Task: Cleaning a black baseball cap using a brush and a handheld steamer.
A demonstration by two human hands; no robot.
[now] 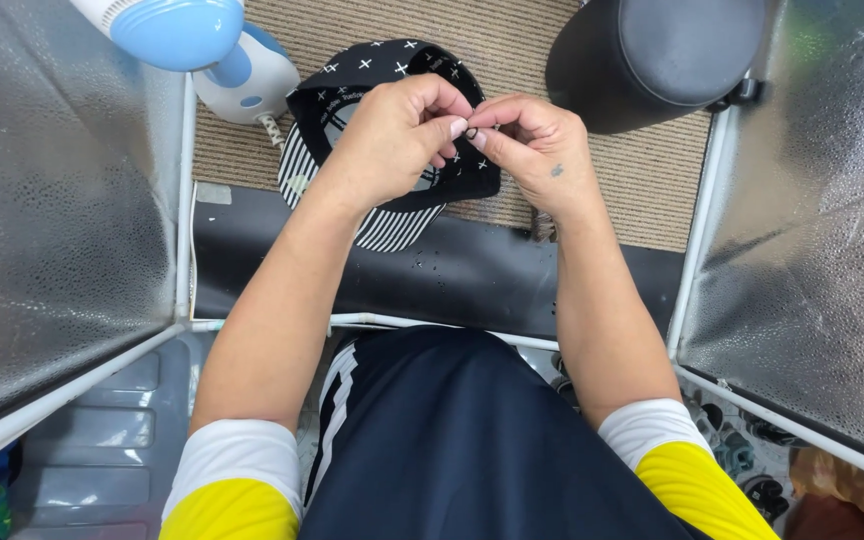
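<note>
A black cap [372,75] with small white crosses and a striped underside lies upside down on a beige ribbed mat [512,40]. My left hand [392,135] rests over the cap's inner band, its fingers curled and pinching at the cap's back strap. My right hand [537,145] meets it fingertip to fingertip, pinching the same small spot on the strap. Both thumbs and forefingers press together over the cap.
A blue and white handheld appliance [202,45] lies at the upper left. A black cylindrical container [652,55] stands at the upper right. Silvery textured panels [52,200] on a white tube frame [184,200] wall both sides. A dark ledge [472,275] runs in front.
</note>
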